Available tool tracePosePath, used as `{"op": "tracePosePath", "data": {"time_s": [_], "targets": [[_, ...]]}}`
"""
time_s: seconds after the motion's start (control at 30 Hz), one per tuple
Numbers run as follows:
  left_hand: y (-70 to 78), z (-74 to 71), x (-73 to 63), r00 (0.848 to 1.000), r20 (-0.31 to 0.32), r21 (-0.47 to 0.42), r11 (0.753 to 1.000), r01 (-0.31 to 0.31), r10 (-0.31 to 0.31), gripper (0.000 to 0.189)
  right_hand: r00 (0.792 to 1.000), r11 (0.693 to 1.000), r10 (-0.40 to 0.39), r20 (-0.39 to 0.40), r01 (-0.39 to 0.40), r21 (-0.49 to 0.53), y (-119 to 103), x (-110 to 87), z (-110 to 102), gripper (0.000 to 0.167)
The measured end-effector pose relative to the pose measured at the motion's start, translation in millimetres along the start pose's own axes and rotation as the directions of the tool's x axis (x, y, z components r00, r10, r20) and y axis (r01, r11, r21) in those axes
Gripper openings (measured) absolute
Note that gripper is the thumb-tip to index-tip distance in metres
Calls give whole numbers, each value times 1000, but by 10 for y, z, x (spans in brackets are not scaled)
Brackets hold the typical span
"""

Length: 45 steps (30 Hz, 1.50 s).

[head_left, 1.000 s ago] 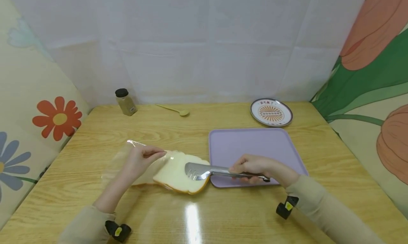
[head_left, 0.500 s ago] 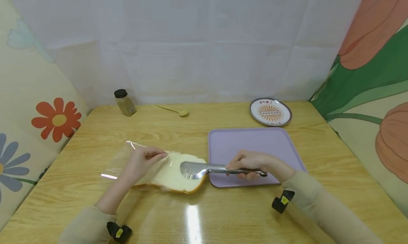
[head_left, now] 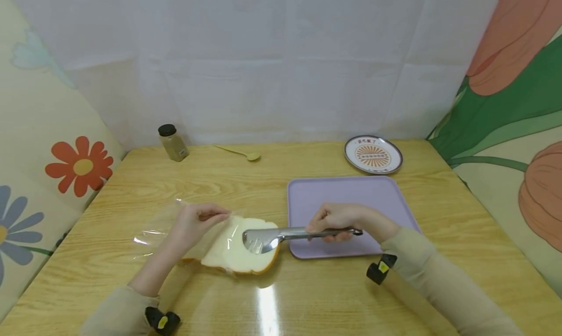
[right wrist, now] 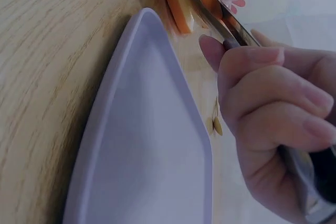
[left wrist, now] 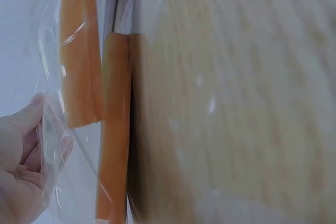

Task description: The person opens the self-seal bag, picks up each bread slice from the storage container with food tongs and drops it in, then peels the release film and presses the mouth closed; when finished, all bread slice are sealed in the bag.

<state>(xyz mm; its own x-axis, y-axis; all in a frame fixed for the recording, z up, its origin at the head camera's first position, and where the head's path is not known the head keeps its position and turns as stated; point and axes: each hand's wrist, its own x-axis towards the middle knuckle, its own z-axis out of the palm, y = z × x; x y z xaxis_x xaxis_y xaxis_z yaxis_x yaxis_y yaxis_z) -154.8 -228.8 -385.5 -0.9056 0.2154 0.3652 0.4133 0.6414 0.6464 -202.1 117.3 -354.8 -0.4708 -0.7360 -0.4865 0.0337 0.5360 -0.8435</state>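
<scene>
My left hand (head_left: 193,226) pinches the edge of a clear plastic bag (left wrist: 52,145) between thumb and fingers. Two slices of white bread with orange-brown crust lie overlapped at the bag: an upper slice (head_left: 250,264) and a lower slice (left wrist: 113,156). The film covers at least their left part. In my right hand (head_left: 335,221) are metal serving tongs (head_left: 295,233), gripped around the handle. One flat slotted tongs head lies over the upper slice's top face; the right wrist view shows the other arm beneath, its tip hidden.
A lilac tray (head_left: 347,194) lies just right of the bread, under my right hand. Behind it is a patterned plate (head_left: 373,154). A black-lidded jar (head_left: 173,143) and a yellowish spoon (head_left: 252,156) are at the table's back left. A white cloth hangs behind.
My right hand, the tongs and the upper slice have shifted left, toward my left hand and the bag. The left hand stays nearly in place, still pinching the film.
</scene>
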Motion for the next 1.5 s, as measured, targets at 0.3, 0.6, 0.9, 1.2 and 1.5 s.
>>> {"op": "tracePosePath", "data": {"time_s": [0.3, 0.6, 0.9, 1.2, 1.5], "targets": [[16, -27, -53, 998, 18, -25, 998, 55, -55, 7, 999, 996, 29, -19, -27, 88, 34, 36, 13, 35], [29, -109, -31, 993, -32, -16, 993, 115, -115, 10, 997, 996, 48, -64, -43, 79, 107, -16, 50, 37], [21, -86, -26, 993, -41, 1, 994, 113, -112, 7, 983, 996, 54, -174, -40, 84, 163, -69, 147, 34], [34, -58, -2, 996, -23, -17, 996, 87, -87, 16, 982, 997, 32, -185, -18, 79, 152, -46, 175, 34], [53, -59, -13, 994, -14, -7, 994, 113, -113, 8, 989, 998, 13, -148, -5, 58, 112, -33, 152, 35]]}}
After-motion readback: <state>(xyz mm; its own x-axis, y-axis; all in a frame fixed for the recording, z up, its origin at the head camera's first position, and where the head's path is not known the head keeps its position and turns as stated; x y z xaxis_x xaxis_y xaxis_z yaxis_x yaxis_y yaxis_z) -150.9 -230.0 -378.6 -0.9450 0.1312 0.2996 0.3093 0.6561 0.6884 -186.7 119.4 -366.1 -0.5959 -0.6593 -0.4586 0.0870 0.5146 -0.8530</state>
